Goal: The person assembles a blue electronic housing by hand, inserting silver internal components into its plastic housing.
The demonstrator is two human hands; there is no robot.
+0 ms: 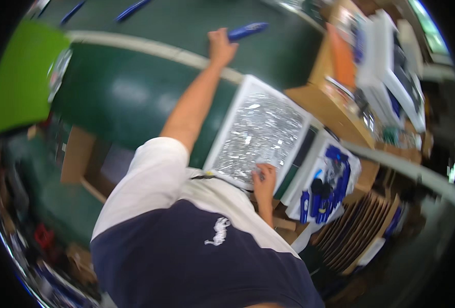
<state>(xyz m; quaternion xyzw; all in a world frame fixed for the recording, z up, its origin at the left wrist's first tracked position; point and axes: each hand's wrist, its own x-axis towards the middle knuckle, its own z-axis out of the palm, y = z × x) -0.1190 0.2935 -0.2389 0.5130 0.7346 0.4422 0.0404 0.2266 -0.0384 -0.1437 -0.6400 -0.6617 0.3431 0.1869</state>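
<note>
My left hand (221, 46) is stretched far out over the dark green table (130, 97) and closed on one end of a long blue plastic piece (248, 31). My right hand (264, 178) stays close to my body, at the near edge of a white tray (237, 105) filled with small shiny silver parts (260, 128). Its fingers are curled down among the parts; whether they hold one is unclear. My white and navy shirt fills the lower part of the view.
A white bin of blue plastic parts (326, 186) sits right of the tray, with stacked cardboard sheets (363, 231) below it. Wooden boxes and shelves (335, 105) stand at the right. Two more blue pieces (132, 9) lie at the far edge. A cardboard box (77, 154) sits at the left.
</note>
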